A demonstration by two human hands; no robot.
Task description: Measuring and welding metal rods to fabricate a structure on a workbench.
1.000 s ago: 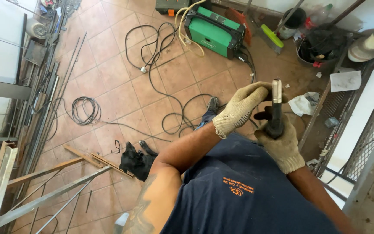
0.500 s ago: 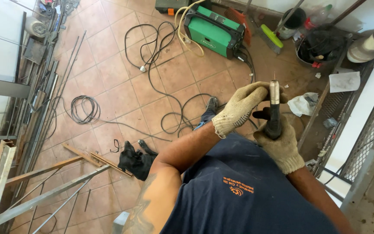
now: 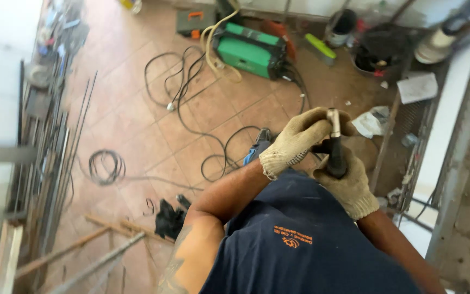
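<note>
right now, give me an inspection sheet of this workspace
surface: brown tiled floor, dusty, seen from above
job's things: black-handled tool with a metal tip, upright between both gloved hands
clutter: crumpled white rag, paper sheet, dark cloth, buckets, wooden strips
grips: left hand wraps over the tool's top; right hand grips its black handle from below
cables: black cable looping across the floor, a small coil, a yellowish hose by the green machine
surroundings: metal rods stacked on the left, mesh metal frame on the right
</note>
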